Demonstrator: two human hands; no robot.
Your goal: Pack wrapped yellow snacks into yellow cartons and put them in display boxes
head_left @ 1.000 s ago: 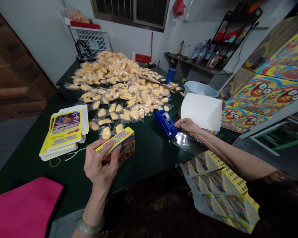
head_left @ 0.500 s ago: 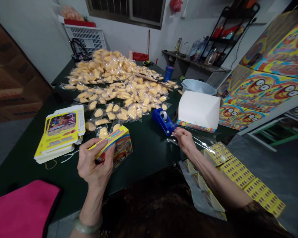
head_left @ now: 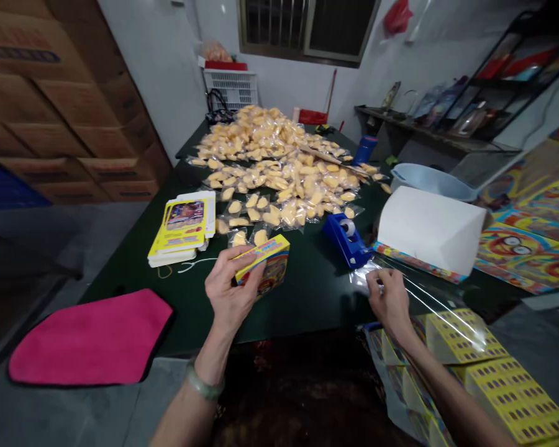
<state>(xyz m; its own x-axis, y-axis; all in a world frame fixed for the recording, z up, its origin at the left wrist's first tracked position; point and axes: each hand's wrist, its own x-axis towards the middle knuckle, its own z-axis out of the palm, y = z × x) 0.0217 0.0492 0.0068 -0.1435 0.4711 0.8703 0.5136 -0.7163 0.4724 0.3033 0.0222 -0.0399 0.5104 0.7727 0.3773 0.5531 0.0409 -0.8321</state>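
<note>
My left hand (head_left: 233, 287) grips a small yellow printed box (head_left: 272, 264) by its near end, thumb on one side and fingers over the top, tilted just above the table. My right hand (head_left: 389, 295) is closed, with thumb and fingertips pinched together. What lies between them is too small to make out. Just beyond that hand stands a blue tape dispenser (head_left: 347, 242) with a roll of clear tape in it. Glossy clear plastic film (head_left: 428, 288) lies beneath and beside the right hand.
Wrapped yellow pieces (head_left: 279, 167) are heaped across the dark green table (head_left: 317, 285). Flat yellow cartons (head_left: 181, 226) lie stacked at left, behind a pink cloth-like item (head_left: 93, 338). An open white-lined display box (head_left: 428, 230) stands right, near packed yellow boxes (head_left: 517, 391) below the table edge.
My right hand has drawn back from the tape dispenser toward me. The left hand still holds the yellow box. The view has turned left, bringing more brown cartons into sight.
</note>
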